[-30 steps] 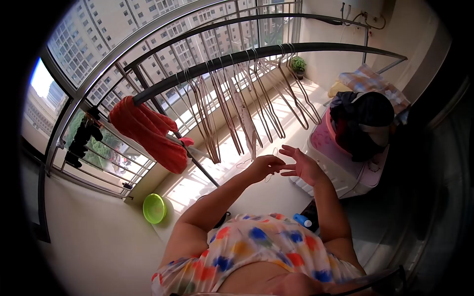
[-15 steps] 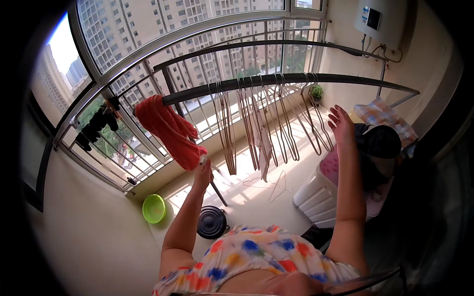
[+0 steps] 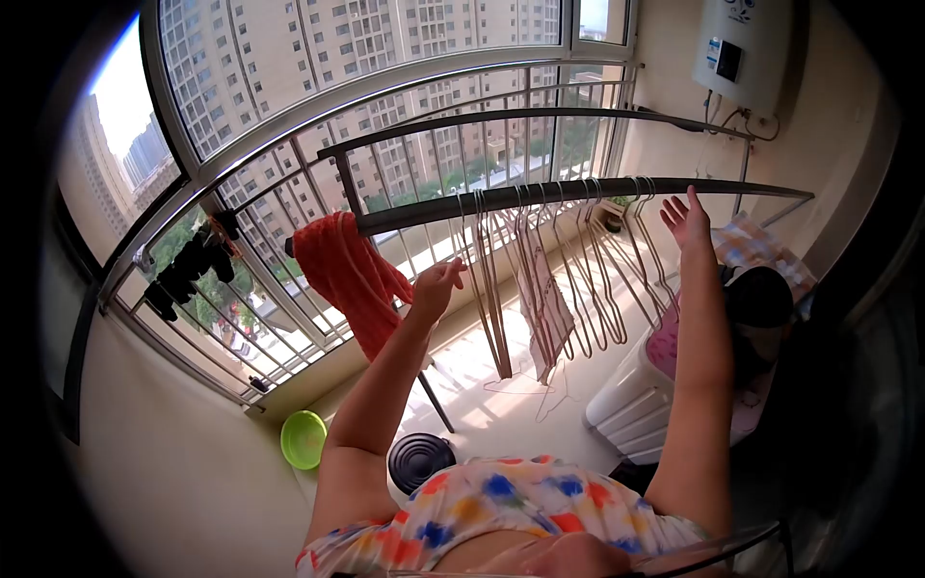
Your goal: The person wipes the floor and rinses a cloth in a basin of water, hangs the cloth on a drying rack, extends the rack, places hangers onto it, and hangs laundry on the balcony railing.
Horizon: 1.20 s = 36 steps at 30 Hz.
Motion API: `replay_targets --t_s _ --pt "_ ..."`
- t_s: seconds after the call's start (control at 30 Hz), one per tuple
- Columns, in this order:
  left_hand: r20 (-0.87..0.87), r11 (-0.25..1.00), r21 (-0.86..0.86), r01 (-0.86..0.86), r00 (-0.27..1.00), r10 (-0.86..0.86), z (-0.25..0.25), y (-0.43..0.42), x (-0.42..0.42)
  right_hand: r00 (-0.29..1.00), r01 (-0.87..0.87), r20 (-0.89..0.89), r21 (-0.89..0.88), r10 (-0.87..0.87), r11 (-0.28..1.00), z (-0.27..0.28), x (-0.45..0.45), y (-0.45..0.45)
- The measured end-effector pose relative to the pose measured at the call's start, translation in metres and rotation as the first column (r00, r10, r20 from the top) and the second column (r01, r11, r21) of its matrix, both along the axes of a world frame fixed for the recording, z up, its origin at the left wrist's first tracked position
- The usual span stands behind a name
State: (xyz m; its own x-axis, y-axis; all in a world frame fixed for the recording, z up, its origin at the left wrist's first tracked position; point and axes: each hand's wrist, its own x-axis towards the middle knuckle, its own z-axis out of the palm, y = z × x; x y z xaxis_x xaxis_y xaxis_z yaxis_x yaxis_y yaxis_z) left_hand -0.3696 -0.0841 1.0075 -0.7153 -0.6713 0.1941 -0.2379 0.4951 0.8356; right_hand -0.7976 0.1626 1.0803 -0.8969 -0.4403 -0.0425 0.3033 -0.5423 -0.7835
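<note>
Flanking hangers — hands (heater label illegible)

Towel left of hangers

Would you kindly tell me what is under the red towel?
The black rail runs under the red towel and shows beyond it; the covered stretch, and anything else the towel hides, cannot be seen.

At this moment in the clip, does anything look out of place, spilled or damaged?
Yes: what looks like a thin wire hanger lies on the floor below the rail. It looks odd because the other hangers hang from that rail, so it may have fallen. I see no clear spill or damage.
</note>
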Motion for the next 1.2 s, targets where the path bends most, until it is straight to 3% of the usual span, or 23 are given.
replay_targets --t_s 0.03,0.07,0.13,0.17,0.27,0.37,0.43,0.53,0.6,0.67,0.73,0.87,0.93,1.1,1.2 --pt "0.152 0.996 -0.087 -0.006 0.988 0.019 -0.008 -0.009 -0.002 1.0 0.009 -0.006 0.031 -0.008 0.999 -0.002 0.002 -0.001" --pt "0.177 0.995 -0.063 0.082 0.982 -0.07 -0.022 -0.027 -0.003 1.0 0.015 -0.007 0.07 -0.015 0.997 -0.006 0.004 0.0" --pt "-0.038 0.988 0.128 0.088 0.996 -0.084 -0.034 -0.023 -0.002 1.0 0.004 0.022 0.094 -0.006 0.996 -0.012 0.001 0.002" --pt "-0.004 0.902 0.423 0.088 0.995 -0.096 -0.038 -0.026 0.002 0.999 0.045 -0.012 0.114 -0.044 0.993 -0.017 -0.001 0.004" --pt "-0.04 0.864 0.457 0.212 0.975 -0.218 -0.026 -0.013 0.029 0.943 0.275 -0.221 0.107 -0.247 0.955 -0.014 0.021 0.012" --pt "-0.319 0.517 0.773 0.367 0.93 -0.184 0.009 0.022 0.057 0.913 0.284 -0.321 0.062 -0.25 0.957 -0.002 0.062 0.012" --pt "-0.39 0.478 0.768 0.427 0.903 -0.18 0.029 0.043 0.067 0.901 0.252 -0.376 0.045 -0.218 0.967 0.006 0.099 0.009" --pt "-0.478 0.405 0.764 0.502 0.862 -0.168 0.043 0.059 0.07 0.882 -0.019 -0.472 -0.018 0.008 1.0 0.013 0.138 0.005" --pt "-0.508 0.385 0.754 0.533 0.844 -0.174 0.05 0.069 0.069 0.78 -0.325 -0.508 0.169 0.365 0.93 0.026 0.185 0.0" --pt "-0.519 0.376 0.752 0.541 0.838 -0.168 0.06 0.08 0.067 0.615 -0.469 -0.526 0.355 0.587 0.809 0.031 0.22 -0.007" --pt "-0.492 0.42 0.739 0.527 0.848 -0.196 0.064 0.082 0.069 0.485 -0.476 -0.517 0.52 0.706 0.709 0.033 0.254 -0.015" --pt "-0.416 0.532 0.687 0.495 0.868 -0.271 0.072 0.079 0.074 0.241 -0.39 -0.637 0.627 0.732 0.674 0.017 0.284 -0.041" --pt "-0.421 0.532 0.667 0.522 0.853 -0.31 0.08 0.079 0.077 0.206 -0.361 -0.654 0.64 0.728 0.678 0.017 0.299 -0.051" --pt "-0.435 0.501 0.64 0.583 0.812 -0.389 0.098 0.089 0.067 0.298 -0.432 -0.689 0.52 0.66 0.737 -0.004 0.313 -0.079" --pt "-0.49 0.427 0.67 0.606 0.795 -0.358 0.103 0.074 0.065 0.535 -0.267 -0.64 0.492 0.552 0.829 0.017 0.3 -0.069"
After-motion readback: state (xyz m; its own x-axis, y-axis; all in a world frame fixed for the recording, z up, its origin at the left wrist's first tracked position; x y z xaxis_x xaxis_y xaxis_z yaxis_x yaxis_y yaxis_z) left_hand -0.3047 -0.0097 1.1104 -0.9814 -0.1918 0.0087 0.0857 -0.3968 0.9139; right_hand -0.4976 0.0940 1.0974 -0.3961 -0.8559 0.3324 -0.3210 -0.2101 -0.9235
